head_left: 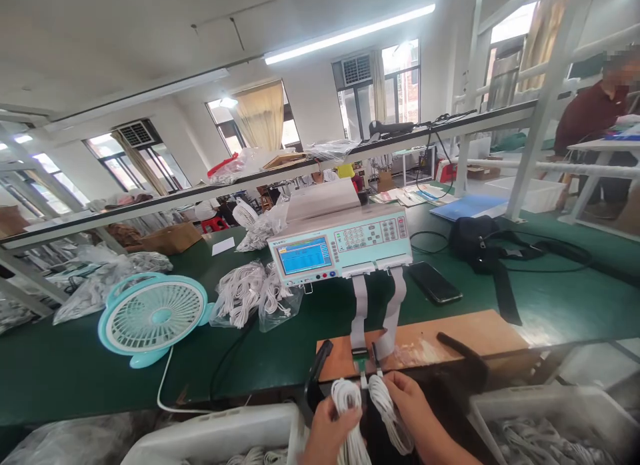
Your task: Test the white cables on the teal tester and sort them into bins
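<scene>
Two white cable bundles, neatly coiled, side by side! The left bundle (pixel 345 394) shows its rounded loop upward, gripped in the left hand (pixel 331 426); the right bundle (pixel 383 399) slants downward, pinched by the right hand (pixel 407 399), strands trailing loose below.

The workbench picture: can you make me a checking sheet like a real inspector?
Surface: green table; wooden board at its near edge.
Things in use: left cord bundle, right cord bundle, machine with its screen lit.
Clutter: fan, phone, black bag, plastic bags of cords.
Hands: left hand and right hand each hold one bundle.
Cables: two grey ribbons run from the machine to the board; the fan's white cord trails nearby.
Surroundings: shelf behind the machine; white bins left and right; a person far right.
</scene>
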Tool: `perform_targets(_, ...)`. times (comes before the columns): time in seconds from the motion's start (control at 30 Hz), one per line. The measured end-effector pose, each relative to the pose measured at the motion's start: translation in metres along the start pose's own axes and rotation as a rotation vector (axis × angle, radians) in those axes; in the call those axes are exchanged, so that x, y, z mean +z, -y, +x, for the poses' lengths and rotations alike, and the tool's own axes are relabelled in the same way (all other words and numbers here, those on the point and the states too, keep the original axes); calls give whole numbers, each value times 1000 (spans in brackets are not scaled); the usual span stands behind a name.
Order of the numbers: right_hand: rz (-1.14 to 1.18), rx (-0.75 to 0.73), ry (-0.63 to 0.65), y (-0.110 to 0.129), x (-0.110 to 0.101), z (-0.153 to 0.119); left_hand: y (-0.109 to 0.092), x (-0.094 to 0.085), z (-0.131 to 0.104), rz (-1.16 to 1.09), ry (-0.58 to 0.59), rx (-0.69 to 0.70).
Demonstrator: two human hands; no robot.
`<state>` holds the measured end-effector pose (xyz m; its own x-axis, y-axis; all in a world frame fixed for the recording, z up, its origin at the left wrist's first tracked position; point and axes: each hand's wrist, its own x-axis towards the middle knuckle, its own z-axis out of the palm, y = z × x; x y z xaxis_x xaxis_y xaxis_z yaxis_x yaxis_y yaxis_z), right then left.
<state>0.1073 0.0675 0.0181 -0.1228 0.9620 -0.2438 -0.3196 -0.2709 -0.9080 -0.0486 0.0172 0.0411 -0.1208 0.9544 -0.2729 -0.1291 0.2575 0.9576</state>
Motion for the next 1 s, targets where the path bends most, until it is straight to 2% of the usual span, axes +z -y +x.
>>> perform_targets(0.07, -2, -13, 6, 2, 0, 1, -5, 16, 6, -73, 46, 13)
perform_targets(0.17, -17, -21, 2, 4, 3, -5, -9, 30, 9, -153, 9, -13)
perform_targets(0.27, -55, 2, 29, 0, 4, -21, -3, 37, -2, -180, -65, -102)
perform_targets(0.33, -78, 27, 84, -4, -4, -36, 6, 39, -15, -200, -75, -145)
perform_targets(0.43, -164, 54, 153, -1, -45, -53, 17, 43, -35, -238, 5, -239)
perform_targets(0.53, -493, 14, 148, 22, -113, -61, 24, 46, -46, -264, 16, -368)
perform_targets(0.6, -821, -104, 61, 41, -151, -64, 26, 49, -48, -251, -9, -383)
perform_targets(0.63, -941, -193, -26, 50, -161, -66, 27, 51, -48, -219, -12, -368)
perform_targets(0.67, -1007, -263, -59, 56, -164, -70, 27, 55, -48, -156, -8, -329)
perform_targets(0.7, -1019, -307, -53, 59, -160, -74, 27, 60, -47, -63, 6, -263)
perform_targets(0.73, -978, -312, 16, 59, -149, -79, 27, 65, -46, 54, 19, -174)
perform_targets(0.8, -785, -230, 241, 53, -117, -86, 24, 76, -45, 316, 57, 29)
perform_targets(0.83, -682, -200, 317, 48, -100, -87, 22, 81, -45, 429, 80, 114)
perform_targets(0.87, -603, -199, 336, 41, -86, -87, 19, 84, -46, 514, 103, 169)
perform_targets(0.93, -478, -215, 333, 30, -69, -83, 14, 85, -47, 610, 157, 196)
perform_targets(1.0, -338, -188, 349, 23, -68, -77, 13, 79, -48, 604, 218, 158)
